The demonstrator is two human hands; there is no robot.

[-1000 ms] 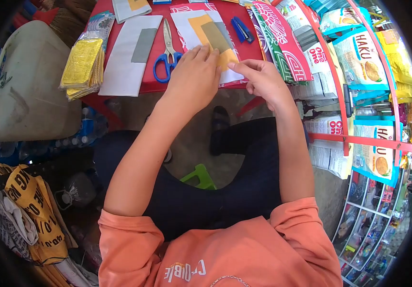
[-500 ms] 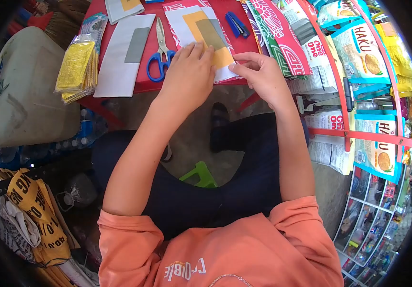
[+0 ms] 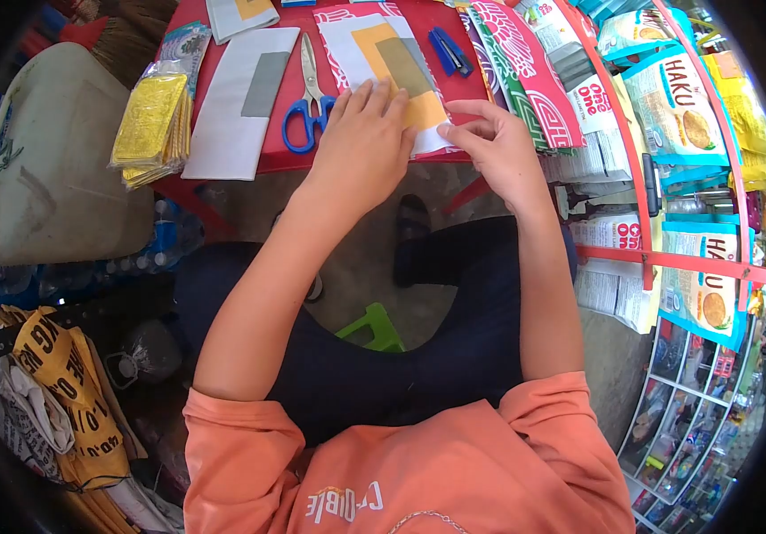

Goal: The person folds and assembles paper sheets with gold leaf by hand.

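A white folded paper with an orange strip and a grey patch lies near the front edge of the table, over pink-and-white patterned sheets. My left hand rests flat on its left side with the fingers stretched out. At the paper's near right corner, my right hand has thumb and forefinger closed on the edge. Blue-handled scissors lie just left of my left hand, blades pointing away. Farther left is another white folded paper with a grey patch. A blue stapler sits beyond my right hand.
Yellow packets are stacked at the left edge of the red table. Patterned sheets lie on the right. A rack with hanging snack packets stands close on my right, and a large plastic jerrycan on my left.
The view has shifted slightly, so the table things appear a little farther right. My left hand's fingers are a bit more spread on the paper. My right hand keeps the corner.
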